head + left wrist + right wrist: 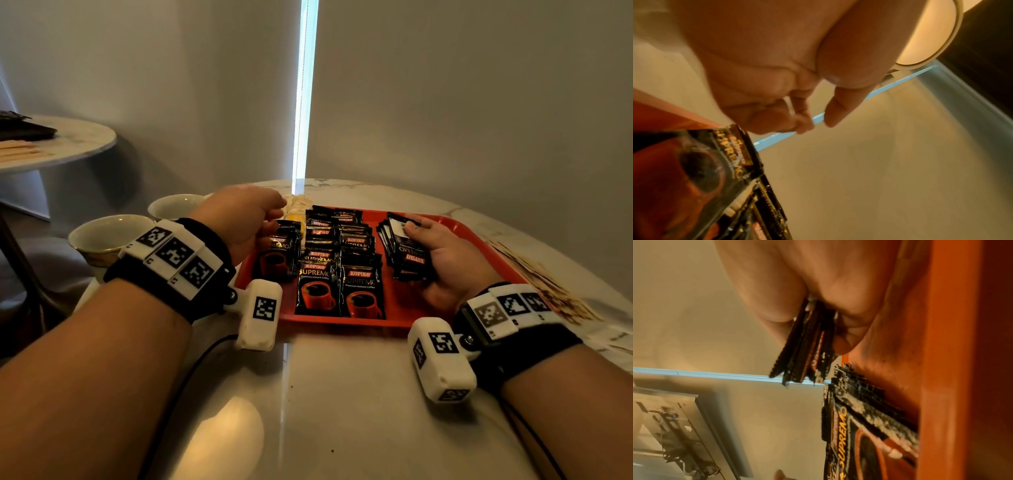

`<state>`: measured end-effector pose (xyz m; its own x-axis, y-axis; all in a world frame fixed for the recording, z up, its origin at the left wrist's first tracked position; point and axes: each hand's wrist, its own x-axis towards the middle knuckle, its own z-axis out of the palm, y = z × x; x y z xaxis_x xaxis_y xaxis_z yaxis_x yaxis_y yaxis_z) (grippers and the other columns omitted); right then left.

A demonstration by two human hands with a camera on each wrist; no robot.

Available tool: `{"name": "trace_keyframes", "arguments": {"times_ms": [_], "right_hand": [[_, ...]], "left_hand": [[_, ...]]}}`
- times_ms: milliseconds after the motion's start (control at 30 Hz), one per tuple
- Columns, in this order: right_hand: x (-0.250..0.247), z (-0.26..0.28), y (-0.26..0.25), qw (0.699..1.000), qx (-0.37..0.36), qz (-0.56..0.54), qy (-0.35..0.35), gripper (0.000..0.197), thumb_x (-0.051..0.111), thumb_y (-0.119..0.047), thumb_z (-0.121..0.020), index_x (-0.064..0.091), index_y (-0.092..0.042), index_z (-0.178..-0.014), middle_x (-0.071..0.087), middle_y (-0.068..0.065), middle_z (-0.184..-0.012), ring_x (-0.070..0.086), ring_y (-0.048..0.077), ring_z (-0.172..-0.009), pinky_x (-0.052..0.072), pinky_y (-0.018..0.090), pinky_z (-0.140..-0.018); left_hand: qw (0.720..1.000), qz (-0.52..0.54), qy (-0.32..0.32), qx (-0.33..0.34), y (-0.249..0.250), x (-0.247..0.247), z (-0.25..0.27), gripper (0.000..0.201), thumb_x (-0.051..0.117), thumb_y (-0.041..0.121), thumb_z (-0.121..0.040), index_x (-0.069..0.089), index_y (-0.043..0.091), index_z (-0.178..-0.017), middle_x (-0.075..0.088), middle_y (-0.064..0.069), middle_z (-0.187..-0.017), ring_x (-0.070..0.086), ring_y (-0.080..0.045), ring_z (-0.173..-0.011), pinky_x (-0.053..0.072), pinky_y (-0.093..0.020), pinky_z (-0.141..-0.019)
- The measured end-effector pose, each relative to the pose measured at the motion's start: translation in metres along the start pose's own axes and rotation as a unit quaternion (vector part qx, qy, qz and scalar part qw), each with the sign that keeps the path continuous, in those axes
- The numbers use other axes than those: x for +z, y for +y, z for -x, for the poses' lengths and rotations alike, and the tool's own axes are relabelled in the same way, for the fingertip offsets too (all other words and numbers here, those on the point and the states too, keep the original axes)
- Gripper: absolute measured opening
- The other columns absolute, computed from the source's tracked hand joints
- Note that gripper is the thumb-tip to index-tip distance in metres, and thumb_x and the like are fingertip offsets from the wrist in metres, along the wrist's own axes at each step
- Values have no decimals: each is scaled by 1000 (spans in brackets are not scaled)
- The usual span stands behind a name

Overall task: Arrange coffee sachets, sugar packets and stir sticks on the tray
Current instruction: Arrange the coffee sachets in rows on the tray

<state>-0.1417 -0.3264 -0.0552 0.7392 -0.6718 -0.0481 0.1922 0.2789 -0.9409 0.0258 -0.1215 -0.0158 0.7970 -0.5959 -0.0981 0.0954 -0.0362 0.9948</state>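
Observation:
A red tray (342, 323) lies on the marble table with black coffee sachets (361, 287) laid in overlapping columns. My left hand (270, 219) hovers over the tray's far left corner, above the leftmost sachet (701, 170), with its fingers (797, 120) loosely curled and nothing in them. Pale sugar packets (298, 205) lie just beyond that hand. My right hand (421, 240) grips a fanned stack of sachets (407, 257) over the tray's right half; in the right wrist view the stack (807, 345) sits pinched between thumb and fingers. Thin brown sticks (548, 281) lie right of the tray, blurred.
Two pale cups (106, 236) (178, 205) stand off the tray's left side. A second round table (68, 144) at far left carries wooden sticks and a dark tray. A black cable (191, 370) runs under my left forearm. Curtains hang close behind the table.

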Motion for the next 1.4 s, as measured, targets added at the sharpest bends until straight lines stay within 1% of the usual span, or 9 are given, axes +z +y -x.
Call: {"name": "trace_keyframes", "arguments": {"times_ms": [333, 533, 633, 700, 900, 1033, 1100, 1233, 1400], "right_hand": [[34, 24, -14, 999, -9, -14, -44, 43, 61, -15, -96, 52, 0, -135, 70, 16, -100, 71, 24, -70, 55, 30, -50], [50, 38, -7, 996, 33, 8, -80, 42, 64, -21, -93, 56, -3, -130, 67, 27, -122, 68, 44, -108, 53, 63, -93], [52, 40, -5, 996, 44, 16, -76, 37, 64, -22, -94, 57, -7, -127, 67, 27, -121, 65, 49, -112, 47, 72, -95], [52, 39, -3, 995, 51, 22, -81, 40, 66, -27, -92, 56, -9, -127, 67, 28, -120, 65, 50, -110, 45, 75, -94], [51, 36, -3, 991, 86, 4, -105, 52, 60, -43, -96, 57, -6, -132, 64, 31, -126, 62, 51, -116, 44, 72, -98], [50, 36, -5, 987, 106, -21, -121, 62, 57, -55, -94, 59, -5, -131, 63, 29, -129, 60, 48, -121, 42, 68, -105], [50, 38, -6, 986, 104, -24, -130, 61, 53, -57, -95, 62, -6, -127, 63, 28, -130, 58, 47, -123, 40, 67, -107], [50, 39, -6, 985, 101, -18, -142, 59, 47, -60, -97, 66, -7, -117, 65, 26, -127, 60, 45, -123, 40, 64, -109], [50, 34, -2, 986, 99, -18, -136, 66, 49, -64, -95, 65, -8, -126, 66, 23, -128, 57, 46, -125, 38, 66, -109]], "left_hand": [[973, 21, -173, 150, 3, 17, 21, 17, 72, 7, -85, 72, 19, -96, 60, 1, -80, 48, -10, -59, 40, -22, -44], [955, -14, -262, 139, 3, 26, 30, 38, 66, -5, -81, 72, 14, -112, 67, -8, -88, 70, -22, -81, 58, -31, -70], [952, -58, -268, 138, 4, 23, 31, 34, 71, -2, -82, 76, 16, -110, 71, -22, -105, 67, -46, -101, 56, -54, -92], [950, -79, -267, 140, 5, 22, 31, 30, 72, 2, -82, 78, 18, -107, 67, -29, -117, 65, -50, -103, 56, -55, -91], [947, -82, -273, 147, 3, 23, 34, 32, 75, 11, -74, 77, 17, -106, 74, -15, -111, 70, -35, -100, 60, -39, -82], [948, -94, -253, 171, 4, 25, 37, 21, 69, 2, -83, 74, 14, -99, 77, -1, -86, 69, -5, -65, 51, -14, -56], [949, -110, -234, 179, 3, 25, 36, 16, 69, 6, -85, 75, 18, -95, 75, 2, -83, 64, -2, -60, 48, -12, -53], [953, -98, -213, 193, 0, 27, 34, 14, 73, 25, -73, 78, 25, -86, 76, 1, -87, 69, -10, -79, 52, -23, -70], [957, -78, -175, 217, 1, 30, 32, 11, 71, 25, -75, 75, 24, -86, 75, 10, -80, 61, 4, -59, 45, -11, -54]]}}
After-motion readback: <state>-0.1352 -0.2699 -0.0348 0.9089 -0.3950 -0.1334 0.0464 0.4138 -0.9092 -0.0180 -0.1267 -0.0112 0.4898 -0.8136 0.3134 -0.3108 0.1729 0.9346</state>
